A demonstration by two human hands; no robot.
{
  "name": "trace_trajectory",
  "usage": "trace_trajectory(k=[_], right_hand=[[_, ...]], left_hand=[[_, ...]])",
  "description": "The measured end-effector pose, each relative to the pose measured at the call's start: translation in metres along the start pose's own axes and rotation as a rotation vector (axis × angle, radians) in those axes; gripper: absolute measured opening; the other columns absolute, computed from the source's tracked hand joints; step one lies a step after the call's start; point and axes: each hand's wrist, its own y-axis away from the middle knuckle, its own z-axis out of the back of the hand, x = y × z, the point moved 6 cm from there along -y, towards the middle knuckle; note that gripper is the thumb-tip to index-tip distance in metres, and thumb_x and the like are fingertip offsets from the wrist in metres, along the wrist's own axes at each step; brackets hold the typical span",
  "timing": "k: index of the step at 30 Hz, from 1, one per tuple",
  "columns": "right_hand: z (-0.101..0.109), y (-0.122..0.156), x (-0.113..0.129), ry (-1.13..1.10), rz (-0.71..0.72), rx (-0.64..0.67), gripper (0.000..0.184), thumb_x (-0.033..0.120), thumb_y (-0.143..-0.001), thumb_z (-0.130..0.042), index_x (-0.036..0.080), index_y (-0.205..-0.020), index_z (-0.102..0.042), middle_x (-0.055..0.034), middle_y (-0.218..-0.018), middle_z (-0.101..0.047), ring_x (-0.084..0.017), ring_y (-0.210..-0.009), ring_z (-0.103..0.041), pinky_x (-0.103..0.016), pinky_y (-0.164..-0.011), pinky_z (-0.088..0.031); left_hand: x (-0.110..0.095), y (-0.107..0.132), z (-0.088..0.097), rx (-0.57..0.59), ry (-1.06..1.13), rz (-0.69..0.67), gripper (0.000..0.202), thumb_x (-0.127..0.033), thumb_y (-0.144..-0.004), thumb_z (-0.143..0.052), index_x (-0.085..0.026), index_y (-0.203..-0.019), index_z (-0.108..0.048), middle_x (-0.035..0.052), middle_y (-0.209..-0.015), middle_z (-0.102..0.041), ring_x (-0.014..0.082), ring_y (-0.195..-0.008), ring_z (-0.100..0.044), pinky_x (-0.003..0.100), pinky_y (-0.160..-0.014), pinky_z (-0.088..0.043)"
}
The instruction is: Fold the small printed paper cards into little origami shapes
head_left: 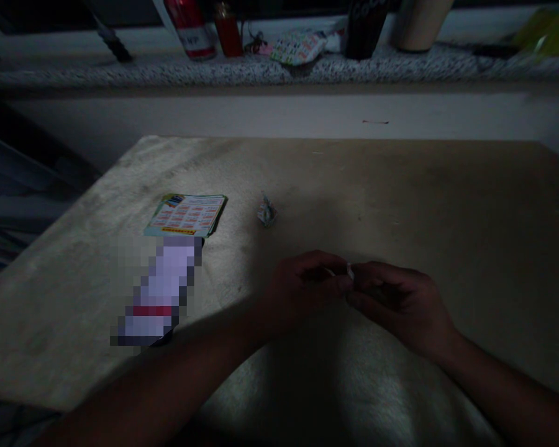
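Over the middle of the table, my left hand (310,282) and my right hand (398,298) meet at the fingertips. Both are closed in a pinch around a small, pale folded piece of paper (349,272), mostly hidden by the fingers. Beyond my left hand lies a small crumpled, folded paper piece (266,212) with printing on it. To its left rests a stack of printed sheets or cards (186,214) with a green edge and rows of red boxes. The light is dim, so the fingers' details are faint.
A phone (161,288) with a blurred, lit screen lies on the table (447,205) left of my arms. On the granite windowsill (242,74) behind stand a red can (193,31), an orange-red bottle (228,31), a crumpled printed wrapper (300,48), a dark cup (364,28) and a beige cup (422,25).
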Motion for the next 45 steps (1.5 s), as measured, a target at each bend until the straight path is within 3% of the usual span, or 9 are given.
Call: trace_trajectory(k=[7,14,25,29,34,37,41,43,45], right_hand=[[-0.002,0.001,-0.001,-0.026,0.003,0.053,0.008,0.026,-0.086,-0.072,0.021,-0.092,-0.074,-0.0021,-0.079,-0.073,-0.016,-0.071,-0.068,-0.027,-0.064,-0.056],[0.0,0.001,-0.004,-0.02,0.032,0.038,0.018,0.021,-0.088,-0.068,0.023,-0.105,-0.074,-0.0018,-0.083,-0.074,-0.014,-0.069,-0.067,-0.024,-0.061,-0.054],[0.002,0.003,0.008,0.192,0.187,-0.057,0.031,0.015,-0.091,-0.057,0.015,-0.121,-0.067,-0.0032,-0.076,-0.075,-0.013,-0.057,-0.069,-0.021,-0.051,-0.054],[0.005,0.004,0.011,0.28,0.228,-0.115,0.035,0.011,-0.085,-0.062,0.018,-0.118,-0.068,-0.0038,-0.087,-0.08,-0.013,-0.067,-0.074,-0.019,-0.061,-0.058],[0.005,0.003,0.002,0.105,0.122,-0.103,0.034,0.012,-0.086,-0.063,0.023,-0.118,-0.066,-0.0007,-0.085,-0.079,-0.011,-0.068,-0.075,-0.016,-0.059,-0.058],[0.005,0.002,0.0,0.037,0.096,-0.095,0.033,0.012,-0.086,-0.064,0.025,-0.116,-0.067,0.0001,-0.084,-0.079,-0.011,-0.066,-0.074,-0.016,-0.058,-0.058],[0.007,0.004,0.002,0.107,0.135,-0.09,0.037,0.011,-0.084,-0.067,0.025,-0.118,-0.067,-0.0003,-0.086,-0.08,-0.012,-0.069,-0.076,-0.019,-0.063,-0.06],[0.009,0.005,0.005,0.164,0.183,-0.101,0.039,0.011,-0.083,-0.069,0.025,-0.119,-0.067,-0.0008,-0.088,-0.08,-0.014,-0.072,-0.076,-0.021,-0.067,-0.062],[0.01,0.005,0.007,0.203,0.23,-0.113,0.039,0.012,-0.082,-0.071,0.025,-0.119,-0.067,-0.0009,-0.087,-0.08,-0.014,-0.071,-0.076,-0.022,-0.067,-0.062]], left_hand=[[-0.001,0.001,0.003,-0.03,-0.044,0.005,0.025,-0.036,-0.082,-0.077,-0.015,-0.094,-0.074,0.0065,-0.088,-0.073,0.0164,-0.083,-0.069,0.027,-0.077,-0.054],[-0.001,0.002,0.003,-0.042,-0.105,-0.054,0.025,-0.036,-0.085,-0.075,-0.015,-0.098,-0.074,0.0065,-0.089,-0.075,0.017,-0.084,-0.071,0.027,-0.077,-0.055],[-0.029,0.013,-0.003,-0.142,-0.545,-0.558,0.018,-0.025,-0.088,-0.072,-0.017,-0.103,-0.073,0.0059,-0.097,-0.075,0.0139,-0.086,-0.072,0.024,-0.078,-0.058],[-0.033,0.019,-0.01,-0.135,-0.685,-0.643,0.022,-0.025,-0.087,-0.072,-0.016,-0.107,-0.07,0.0098,-0.106,-0.077,0.0178,-0.096,-0.074,0.029,-0.087,-0.06],[-0.039,0.022,-0.013,-0.053,-0.66,-0.727,0.024,-0.021,-0.086,-0.072,-0.013,-0.108,-0.07,0.014,-0.11,-0.075,0.0198,-0.101,-0.073,0.031,-0.088,-0.061],[-0.039,0.018,-0.008,-0.059,-0.528,-0.649,0.023,-0.02,-0.086,-0.071,-0.013,-0.107,-0.071,0.0124,-0.106,-0.075,0.0178,-0.096,-0.073,0.028,-0.084,-0.06],[-0.017,0.004,0.006,-0.106,-0.248,-0.207,0.023,-0.03,-0.086,-0.073,-0.015,-0.103,-0.073,0.0063,-0.091,-0.076,0.0143,-0.081,-0.071,0.024,-0.074,-0.057],[-0.003,0.0,0.004,-0.023,-0.081,0.004,0.026,-0.032,-0.083,-0.075,-0.015,-0.102,-0.075,0.0059,-0.092,-0.077,0.0143,-0.083,-0.072,0.023,-0.076,-0.056],[0.004,-0.002,0.001,0.071,0.061,0.123,0.024,-0.032,-0.082,-0.077,-0.016,-0.101,-0.076,0.005,-0.094,-0.078,0.0136,-0.084,-0.072,0.022,-0.078,-0.056]])
